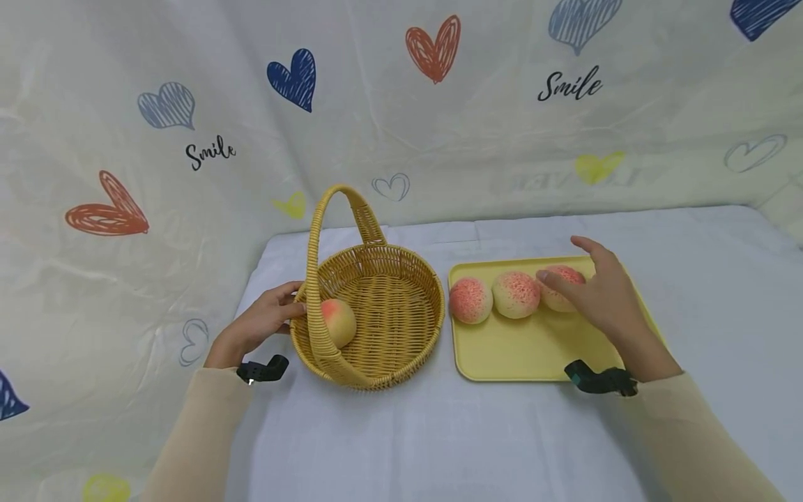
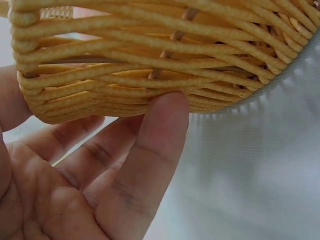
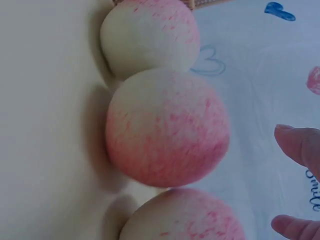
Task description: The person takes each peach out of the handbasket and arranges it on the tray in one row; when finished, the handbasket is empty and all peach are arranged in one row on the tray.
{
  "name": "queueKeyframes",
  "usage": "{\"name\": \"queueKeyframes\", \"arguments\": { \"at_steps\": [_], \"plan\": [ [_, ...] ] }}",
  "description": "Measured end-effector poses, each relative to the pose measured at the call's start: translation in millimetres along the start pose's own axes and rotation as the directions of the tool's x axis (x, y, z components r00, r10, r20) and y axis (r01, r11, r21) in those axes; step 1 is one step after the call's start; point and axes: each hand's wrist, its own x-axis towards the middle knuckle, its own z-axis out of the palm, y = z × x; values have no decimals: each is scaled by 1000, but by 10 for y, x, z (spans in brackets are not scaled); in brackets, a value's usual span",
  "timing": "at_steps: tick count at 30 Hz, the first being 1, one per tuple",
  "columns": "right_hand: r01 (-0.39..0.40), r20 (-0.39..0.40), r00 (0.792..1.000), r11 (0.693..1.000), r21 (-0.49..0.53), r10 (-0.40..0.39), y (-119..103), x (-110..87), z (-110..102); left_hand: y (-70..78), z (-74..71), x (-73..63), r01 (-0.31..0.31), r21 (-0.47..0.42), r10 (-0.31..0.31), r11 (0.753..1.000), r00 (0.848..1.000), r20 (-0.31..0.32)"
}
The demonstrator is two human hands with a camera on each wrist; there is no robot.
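A round wicker basket [image 1: 433, 279] with a tall arched handle stands left of centre. My left hand [image 1: 263, 317] grips its left side; in the left wrist view the thumb [image 2: 162, 130] presses against the woven wall. Inside the basket, by the handle's base, lies one yellow-pink peach [image 1: 341, 324]. Three cream, pink-speckled peaches sit in a row on a yellow tray [image 1: 514, 355]: the left [image 1: 470, 300], the middle [image 1: 516, 295] and the right one [image 1: 569, 272]. My right hand [image 1: 605, 296] hovers at the right peach, thumb and fingers spread, partly covering it.
A white cloth [image 1: 426, 446] covers the table under the basket and tray. Behind and to the left hangs a pale sheet [image 1: 364, 125] printed with hearts and "Smile". The tray's left edge is close beside the basket.
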Motion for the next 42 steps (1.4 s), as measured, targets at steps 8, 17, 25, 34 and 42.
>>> {"name": "queueKeyframes", "arguments": {
  "at_steps": [8, 17, 25, 34, 42],
  "plan": [
    [51, 43, 998, 997, 52, -53, -540, 32, 189, -24, -5, 27, 10, 11, -10, 1000, 1000, -21],
    [198, 170, 959, 963, 180, -229, -1065, 93, 694, -17, -3, 27, 8, 14, -7, 1000, 1000, -24],
    [232, 320, 895, 938, 257, -310, -1378, 149, 1190, -24, -1, 31, 21, 20, -21, 1000, 999, -24],
    [212, 513, 785, 929, 303, -347, -1551, 309, 1601, -26, 8, 33, 24, 1, -24, 1000, 999, -23],
    [205, 627, 701, 937, 282, -341, -1647, 426, 1850, -43, 7, 49, 30, -7, -30, 1000, 999, -25]
  ]
}}
